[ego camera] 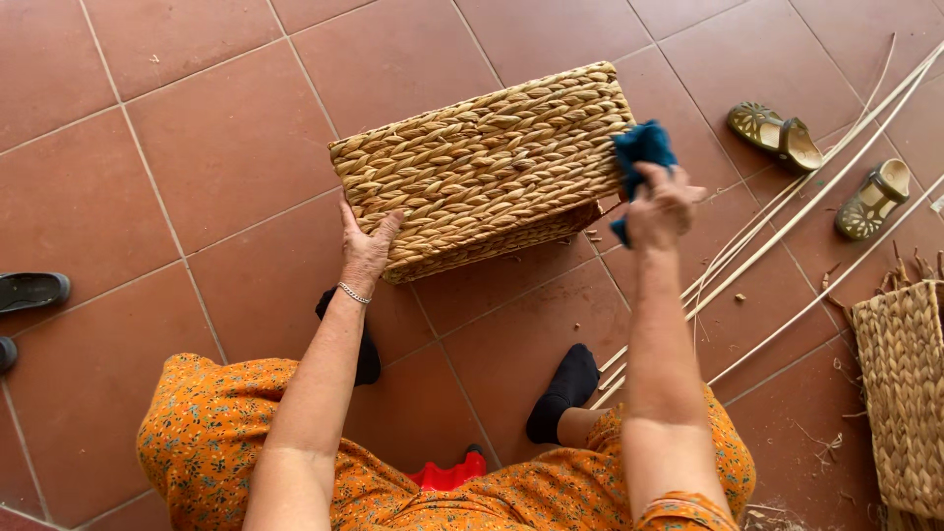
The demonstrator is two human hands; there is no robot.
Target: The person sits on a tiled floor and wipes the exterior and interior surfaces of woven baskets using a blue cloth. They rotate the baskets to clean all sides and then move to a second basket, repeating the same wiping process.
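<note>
— What's the floor like?
— Large terracotta tiles point(226, 147) with pale grout lines, evenly lit by soft daylight.
— Any furniture or walls?
— None in view, only floor.

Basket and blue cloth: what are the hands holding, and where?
The left hand holds the woven basket at its lower left corner. The right hand grips a bunched blue cloth against the basket's right end.
</note>
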